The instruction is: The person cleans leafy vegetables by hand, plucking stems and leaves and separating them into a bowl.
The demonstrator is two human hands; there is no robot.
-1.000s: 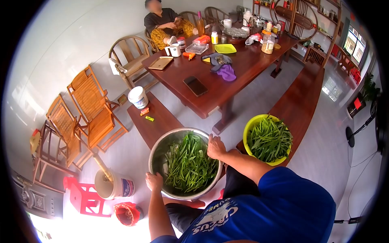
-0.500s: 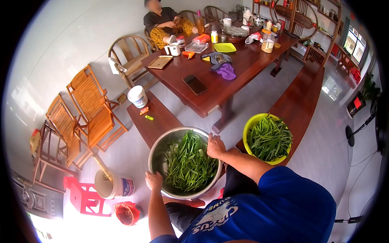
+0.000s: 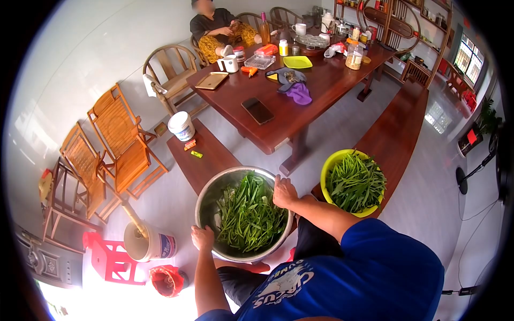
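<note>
A large metal basin [image 3: 204, 187] sits in front of me, with a heap of leafy green vegetables [image 3: 249, 216] inside. My left hand [image 3: 203, 237] is closed on the basin's left rim. On the opposite side, my right hand [image 3: 285, 192] grips the upper right rim, its fingers curled over the edge. To the right, a yellow-green tub [image 3: 327, 166] full of more long-stemmed greens [image 3: 356, 183] rests on the wooden bench.
A dark wooden table [image 3: 225, 109] holds a phone [image 3: 257, 111], a purple cloth and several containers. A person [image 3: 219, 32] sits beyond it. Benches [image 3: 393, 139] flank the table. At left stand folding chairs [image 3: 126, 142], a white bucket [image 3: 140, 246], a red stool [image 3: 110, 262] and a red-lined bin [image 3: 167, 281].
Almost nothing differs. Both hands stay on the basin's rim, and the greens lie as before.
</note>
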